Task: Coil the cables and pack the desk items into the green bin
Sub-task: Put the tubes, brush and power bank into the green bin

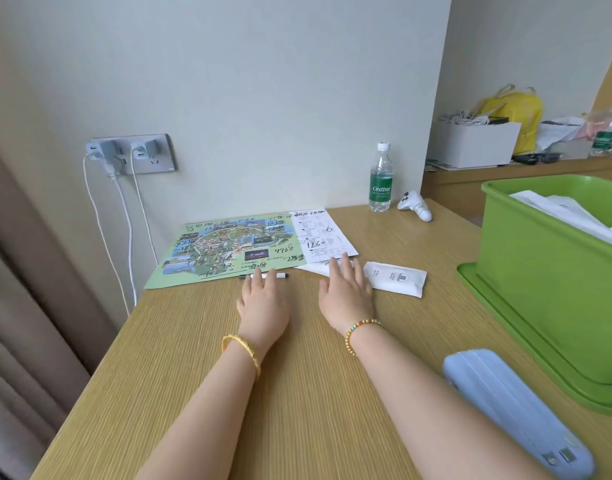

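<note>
My left hand (264, 299) lies flat on the wooden desk (193, 375), fingertips touching a black-and-white pen (280, 276) at the near edge of a green map sheet (225, 249). My right hand (346, 289) is also flat, its fingers resting on a white paper (315, 268) beside a white sachet (394, 278). Both hands hold nothing. The green bin (539, 282) stands at the right on its lid (498, 323), with white papers inside. White cables (124, 230) hang from chargers in the wall socket (131, 154) at the left.
A water bottle (380, 181) and a white controller (415, 206) stand at the back by the wall. A pale blue pouch (515, 407) lies near my right forearm. A shelf behind holds a white box (474, 143) and a yellow bag (512, 109). A curtain (20, 306) hangs at the left.
</note>
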